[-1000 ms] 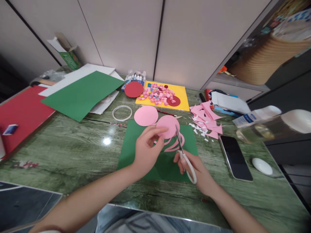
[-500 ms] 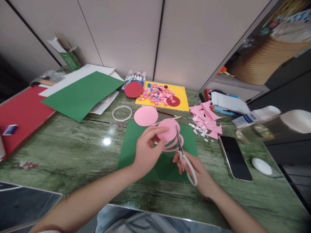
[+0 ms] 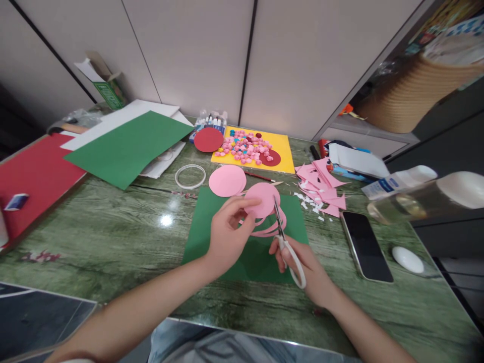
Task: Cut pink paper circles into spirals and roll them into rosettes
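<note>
My left hand (image 3: pixel 232 237) pinches a pink paper circle (image 3: pixel 264 197) between thumb and fingers, above a green paper sheet (image 3: pixel 202 242). White-handled scissors (image 3: pixel 293 262) are in my right hand (image 3: pixel 308 269), their blades at the circle's right edge. Curved pink paper strips (image 3: pixel 269 232) hang or lie below the circle; where they join it, if anywhere, is hidden. Just behind, another pink paper circle (image 3: pixel 227 180) rests on the table, with a second pink edge showing beneath it.
Pink scraps (image 3: pixel 321 186) and white paper bits lie to the right, near a phone (image 3: pixel 366 246). Behind, a yellow sheet (image 3: pixel 283 143) bears small pink balls (image 3: pixel 245 146). A tape roll (image 3: pixel 190 176) and large green sheet (image 3: pixel 130 146) are at left.
The pink circle and the strips below it have shifted and turned slightly. Both hands keep nearly the same place, with the scissors still at the circle's edge.
</note>
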The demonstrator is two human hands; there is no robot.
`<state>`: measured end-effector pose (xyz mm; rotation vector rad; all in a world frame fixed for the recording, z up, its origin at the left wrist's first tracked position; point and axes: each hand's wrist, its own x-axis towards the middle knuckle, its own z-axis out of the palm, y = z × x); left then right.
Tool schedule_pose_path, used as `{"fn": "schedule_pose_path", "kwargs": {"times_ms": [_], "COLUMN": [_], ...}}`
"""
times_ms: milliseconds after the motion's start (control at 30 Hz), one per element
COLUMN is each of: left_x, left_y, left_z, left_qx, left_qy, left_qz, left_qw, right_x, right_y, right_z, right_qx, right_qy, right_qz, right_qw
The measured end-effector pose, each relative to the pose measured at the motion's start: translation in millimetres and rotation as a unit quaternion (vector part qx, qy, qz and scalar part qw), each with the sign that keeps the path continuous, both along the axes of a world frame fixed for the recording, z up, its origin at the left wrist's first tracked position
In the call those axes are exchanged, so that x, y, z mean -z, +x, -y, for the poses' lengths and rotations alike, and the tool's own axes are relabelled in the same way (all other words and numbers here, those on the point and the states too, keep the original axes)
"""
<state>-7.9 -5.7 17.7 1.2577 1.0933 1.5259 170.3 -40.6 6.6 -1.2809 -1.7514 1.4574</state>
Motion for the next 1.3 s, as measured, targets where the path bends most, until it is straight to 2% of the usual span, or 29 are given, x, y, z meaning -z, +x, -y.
{"fn": "schedule_pose_path", "kwargs": {"times_ms": [400,733,1300], "left_x": [2.1,3.8,1.7], "left_y": [-0.7,3.4,-0.4], "left_z": [-0.8,3.2,-1.1], "left_qx": [-0.017,0.003,-0.011], "left_qy": [0.019,-0.005,0.02], "left_qz": [-0.006,-0.011,-0.011], "left_qw": [1.0,1.0,1.0], "right_x": [0.3,7.2,3.5], "right_y": [-0.5,0.7,0.8], "right_z": [0.3,2.2,1.7], "right_qx": [0.003,0.004,0.003], "right_qy": [-0.013,0.0,-0.004], "right_qz": [-0.008,-0.028,-0.011], "right_qw": [1.0,1.0,1.0]}}
